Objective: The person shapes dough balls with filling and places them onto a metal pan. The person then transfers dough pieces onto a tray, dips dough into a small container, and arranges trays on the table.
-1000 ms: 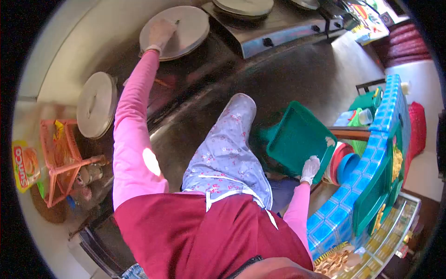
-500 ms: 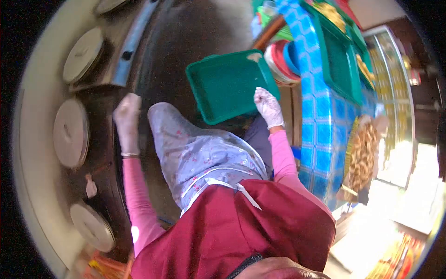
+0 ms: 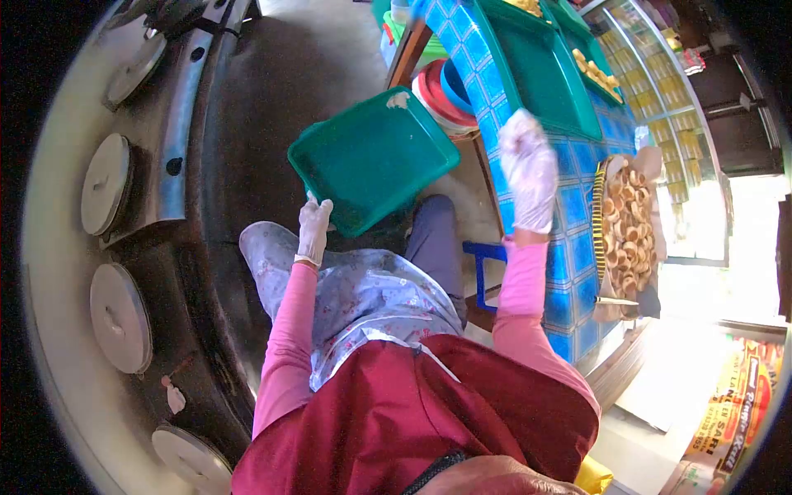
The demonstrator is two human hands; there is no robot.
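Observation:
My left hand (image 3: 313,231), in a thin white glove, grips the near left rim of a green plastic tray (image 3: 371,157). The tray hangs tilted in front of my apron, with a pale smudge at its far corner. Off to the right, my gloved right hand (image 3: 529,177) is raised before the edge of the blue checked tablecloth (image 3: 569,214), apart from the tray. Its fingers are curled in; whether anything lies inside them is hidden.
More green trays (image 3: 536,74) lie on the table, one holding yellowish pieces (image 3: 596,74). A basket of small round brown pastries (image 3: 631,231) sits nearer. A red bucket (image 3: 441,99) and blue stool (image 3: 483,268) stand beside the table. Round lids (image 3: 120,318) line the left counter.
My left hand has come from the counter side onto the tray's rim. My right hand has left the tray and risen toward the table. The view has turned slightly.

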